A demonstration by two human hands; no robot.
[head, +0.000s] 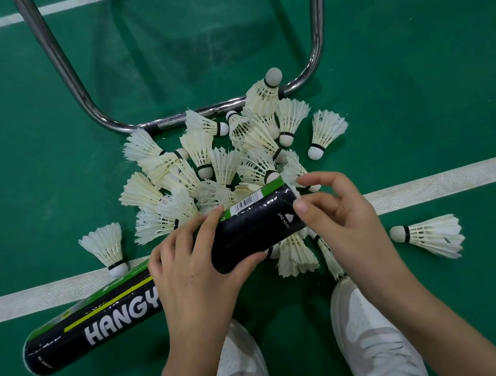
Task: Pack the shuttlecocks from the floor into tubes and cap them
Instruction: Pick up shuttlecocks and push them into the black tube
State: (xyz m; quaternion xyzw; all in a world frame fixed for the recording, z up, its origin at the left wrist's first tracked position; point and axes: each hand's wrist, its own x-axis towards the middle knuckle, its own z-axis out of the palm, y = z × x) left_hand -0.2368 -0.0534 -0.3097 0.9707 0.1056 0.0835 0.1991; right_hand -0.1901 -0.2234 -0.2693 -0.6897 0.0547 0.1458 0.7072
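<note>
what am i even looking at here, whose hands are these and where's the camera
There is no machine here: a person is working with bare hands, and the single picture comes from a wide-angle camera worn on their head, looking down past the arms to their white sneakers.

The floor is a green sports court with white painted lines. On it lies a heap of white feathered shuttlecocks, with a few strays around the edges. Behind the heap stands a bent chrome tube frame.

The left hand grips a black and green cardboard shuttlecock tube around its middle. The right hand has its fingertips at that tube's far end; whether the end is capped cannot be seen. A second black and green tube printed HANGY lies on the floor to the left.
</note>
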